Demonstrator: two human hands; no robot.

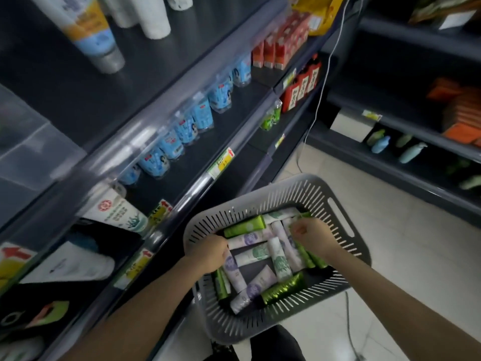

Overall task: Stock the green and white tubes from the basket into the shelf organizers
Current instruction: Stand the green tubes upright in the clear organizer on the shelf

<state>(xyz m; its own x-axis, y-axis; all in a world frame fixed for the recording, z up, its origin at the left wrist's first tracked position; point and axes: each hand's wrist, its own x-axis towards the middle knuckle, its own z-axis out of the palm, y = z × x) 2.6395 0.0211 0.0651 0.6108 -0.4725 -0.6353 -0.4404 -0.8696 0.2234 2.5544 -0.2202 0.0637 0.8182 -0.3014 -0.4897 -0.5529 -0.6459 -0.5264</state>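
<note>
On the dark left-hand shelving (78,82), an orange-and-blue tube (91,29) and plain white tubes (145,16) stand on the top level. A row of blue-and-white pouches (182,131) lines the level below, with yellow price labels (222,162) clipped to its front rail. Further along sit orange-red cartons (281,45), a yellow bag (320,14), red packets with dark tops (302,87) and a green sachet (270,118). A white cable (325,74) hangs down to the pale tiled floor (390,243), and the shelving opposite holds pale blue bottles (412,152) and orange packs (463,118).
</note>
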